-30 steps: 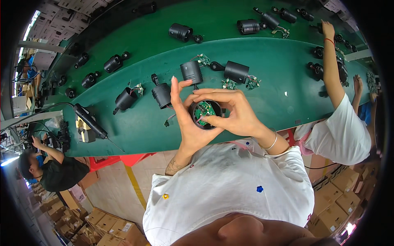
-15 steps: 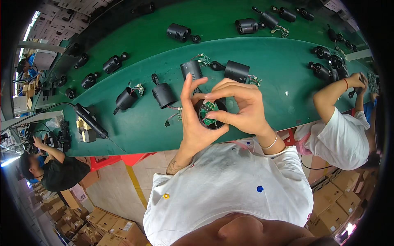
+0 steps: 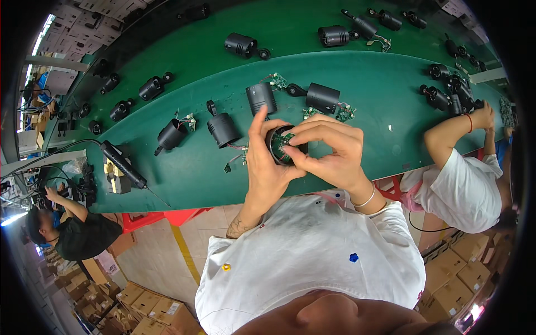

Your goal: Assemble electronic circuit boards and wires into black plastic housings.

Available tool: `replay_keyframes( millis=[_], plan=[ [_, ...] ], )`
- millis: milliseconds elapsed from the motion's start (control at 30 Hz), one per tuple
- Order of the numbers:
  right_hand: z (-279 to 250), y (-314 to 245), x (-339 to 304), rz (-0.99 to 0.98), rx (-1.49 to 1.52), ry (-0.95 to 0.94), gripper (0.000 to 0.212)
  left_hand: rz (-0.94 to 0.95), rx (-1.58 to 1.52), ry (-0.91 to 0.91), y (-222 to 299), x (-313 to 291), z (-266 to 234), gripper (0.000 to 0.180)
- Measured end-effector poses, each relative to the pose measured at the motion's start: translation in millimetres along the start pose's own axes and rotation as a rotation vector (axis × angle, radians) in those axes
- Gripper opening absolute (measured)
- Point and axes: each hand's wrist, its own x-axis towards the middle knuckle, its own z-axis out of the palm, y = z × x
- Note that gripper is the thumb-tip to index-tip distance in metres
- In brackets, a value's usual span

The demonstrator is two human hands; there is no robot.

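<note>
My left hand (image 3: 261, 172) wraps round a black cylindrical housing (image 3: 273, 135), its open end turned up toward me. Inside that opening sits a green circuit board (image 3: 281, 144). The thumb and fingertips of my right hand (image 3: 334, 149) close on the board at the mouth of the housing; the exact pinch point is partly covered by the fingers. Just beyond my hands lie more black housings, one upright-looking (image 3: 261, 98) and one on its side (image 3: 322, 97), with small green boards (image 3: 346, 112) on wires beside them.
A green bench (image 3: 212, 173) runs across, with more housings (image 3: 223, 129) on it and along the raised far strip. At left, a black corded screwdriver-like tool (image 3: 123, 164) rests on a stand. A co-worker's arm (image 3: 451, 134) reaches in at right; another person (image 3: 72, 223) sits at left.
My right fingers have shifted on the board, which sits at a different angle in the housing. A board beyond my right hand has come into sight. The right co-worker's hand has moved.
</note>
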Motion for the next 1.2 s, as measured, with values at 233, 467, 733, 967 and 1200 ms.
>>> replay_keyframes(
  millis=[233, 467, 733, 967, 1200],
  plan=[
    [3, 5, 4, -0.088, 0.006, 0.082, 0.022, 0.220, 0.111, 0.038, -8, 2, -1, 0.081],
    [4, 9, 5, -0.042, 0.136, -0.062, 0.016, 0.213, -0.153, 0.112, -13, -3, 8, 0.055],
    [4, 6, 7, 0.035, 0.097, -0.154, 0.013, 0.190, -0.312, 0.171, -20, -5, 19, 0.041],
    [2, 4, 7, 0.036, 0.043, -0.184, 0.013, 0.240, -0.182, 0.122, -25, -3, 13, 0.043],
    [15, -6, -9, -0.098, -0.072, -0.004, 0.015, 0.290, -0.283, 0.170, -25, -4, 14, 0.043]
  ],
)
